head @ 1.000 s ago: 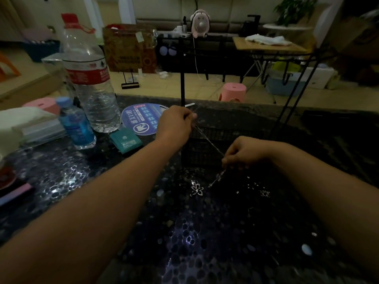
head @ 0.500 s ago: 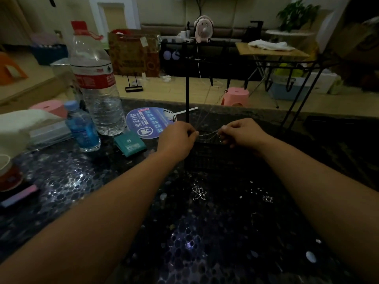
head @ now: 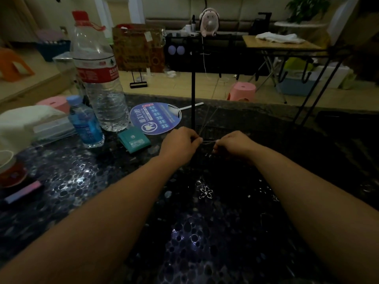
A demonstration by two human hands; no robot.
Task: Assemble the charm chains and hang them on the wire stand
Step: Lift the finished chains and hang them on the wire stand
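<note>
Left hand (head: 180, 141) and right hand (head: 232, 142): fingers pinch opposite ends of a short chain (head: 208, 142), drawn level between them just before the wire stand (head: 192, 83) upright. A second ago the right hand was lower, the chain slanting. Flower charm (head: 205, 192): loose on bench (head: 82, 181), unmoved.

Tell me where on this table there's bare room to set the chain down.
Freest patch: the dark tabletop between the two forearms, nearer than the flower charm. Another lies left of the left hand, nearer than the teal box. Crowded: far left, round the big bottle, small bottle and fan. Small glinting bits scatter right of the charm.
</note>
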